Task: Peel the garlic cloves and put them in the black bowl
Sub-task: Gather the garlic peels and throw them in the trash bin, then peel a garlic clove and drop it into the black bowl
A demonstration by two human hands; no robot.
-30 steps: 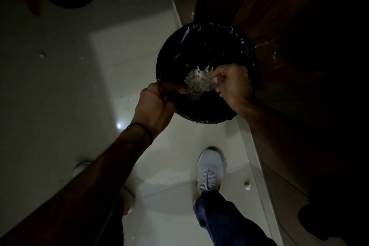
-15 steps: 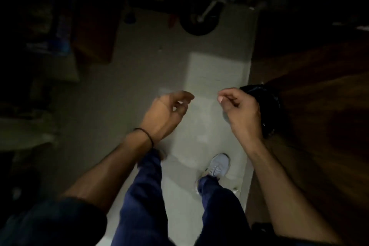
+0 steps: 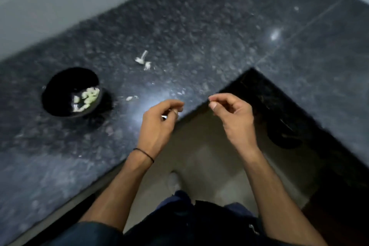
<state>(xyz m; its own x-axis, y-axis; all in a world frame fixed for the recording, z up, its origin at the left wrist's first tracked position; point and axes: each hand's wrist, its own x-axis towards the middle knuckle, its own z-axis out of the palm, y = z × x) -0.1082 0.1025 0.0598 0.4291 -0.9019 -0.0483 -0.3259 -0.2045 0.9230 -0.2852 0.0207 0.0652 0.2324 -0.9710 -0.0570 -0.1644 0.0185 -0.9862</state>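
Item: peeled garlic cloves (image 3: 86, 98), heaped inside the black bowl (image 3: 63, 84), against its right wall. Right of the bowl, on the counter (image 3: 199, 26): loose skin scraps (image 3: 142, 60).

Further right, at the counter's edge:
- our left hand (image 3: 157, 124), fingers loosely curled, empty
- our right hand (image 3: 233, 118), thumb meeting fingertips; whether it pinches anything we cannot tell

Risk, as we judge it: in this dim light we may sweep skin into the bowl with the cloves.
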